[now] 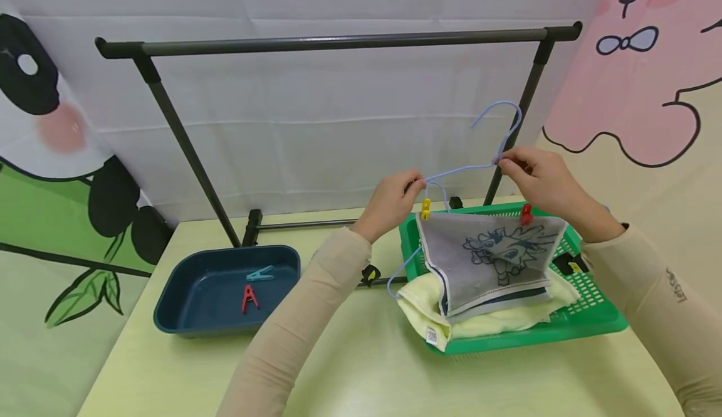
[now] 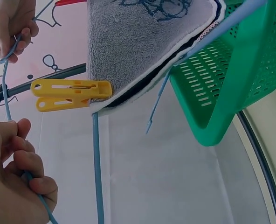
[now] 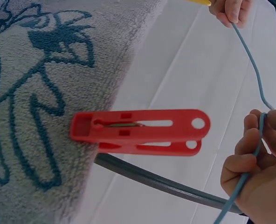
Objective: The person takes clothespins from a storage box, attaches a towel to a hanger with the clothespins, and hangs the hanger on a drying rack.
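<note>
My left hand point(image 1: 393, 204) pinches the left shoulder of a light-blue wire clothes hanger point(image 1: 462, 169). My right hand point(image 1: 541, 182) grips the same hanger just below its hook, which points up. Under the hands hangs a grey towel point(image 1: 502, 254) with a dark-blue line drawing and a dark edge layer. A yellow clothespin point(image 2: 72, 91) bites its upper left corner, and a red clothespin point(image 3: 142, 130) its upper right edge. In the left wrist view, blue wire runs behind the towel; how it joins the hanger is partly hidden.
Beneath the towel, a pale yellow cloth point(image 1: 420, 307) lies in a green perforated basket point(image 1: 598, 316). At left a dark blue basin point(image 1: 192, 291) holds a red clothespin point(image 1: 249, 298) and a light-blue clothespin point(image 1: 260, 274). Behind stands a black rack with a horizontal bar point(image 1: 338, 42).
</note>
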A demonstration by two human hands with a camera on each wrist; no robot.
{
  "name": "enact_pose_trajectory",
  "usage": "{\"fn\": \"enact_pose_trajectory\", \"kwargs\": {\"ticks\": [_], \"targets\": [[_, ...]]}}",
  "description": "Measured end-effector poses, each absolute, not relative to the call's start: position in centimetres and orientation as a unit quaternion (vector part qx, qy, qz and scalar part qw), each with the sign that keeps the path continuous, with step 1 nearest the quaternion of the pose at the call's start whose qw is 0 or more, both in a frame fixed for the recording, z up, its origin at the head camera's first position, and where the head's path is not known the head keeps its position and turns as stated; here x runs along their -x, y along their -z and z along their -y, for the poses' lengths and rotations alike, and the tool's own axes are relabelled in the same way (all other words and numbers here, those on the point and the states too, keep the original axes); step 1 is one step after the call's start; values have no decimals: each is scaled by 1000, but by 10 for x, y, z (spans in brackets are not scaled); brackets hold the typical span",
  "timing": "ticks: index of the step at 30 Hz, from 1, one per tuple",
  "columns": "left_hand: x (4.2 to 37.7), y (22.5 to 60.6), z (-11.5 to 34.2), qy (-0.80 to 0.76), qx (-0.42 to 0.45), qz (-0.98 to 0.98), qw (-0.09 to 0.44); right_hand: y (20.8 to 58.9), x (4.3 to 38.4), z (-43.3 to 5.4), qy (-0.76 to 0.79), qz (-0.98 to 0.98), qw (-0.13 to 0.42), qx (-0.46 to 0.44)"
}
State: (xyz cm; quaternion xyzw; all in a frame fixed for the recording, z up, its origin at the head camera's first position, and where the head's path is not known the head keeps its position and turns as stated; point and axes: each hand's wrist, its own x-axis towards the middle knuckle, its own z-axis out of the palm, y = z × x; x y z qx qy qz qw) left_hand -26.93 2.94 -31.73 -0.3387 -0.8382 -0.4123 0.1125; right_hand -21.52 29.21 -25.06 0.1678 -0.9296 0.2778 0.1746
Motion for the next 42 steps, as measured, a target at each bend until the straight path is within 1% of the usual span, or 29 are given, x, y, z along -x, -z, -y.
{"fn": "enact_pose_trajectory", "kwargs": {"ticks": [10, 20, 34, 42], "targets": [[268, 311, -30, 416, 330, 837, 129, 254, 213, -306, -269, 923, 212, -174], [267, 302, -29, 421, 328, 835, 134, 257, 208, -317, -275, 906, 260, -189], [270, 289, -24, 443, 320, 823, 155, 254, 205, -327, -256, 902, 292, -191], [272, 278, -19, 446, 322, 817, 174, 249, 204, -329, -238, 895, 325, -192]]}}
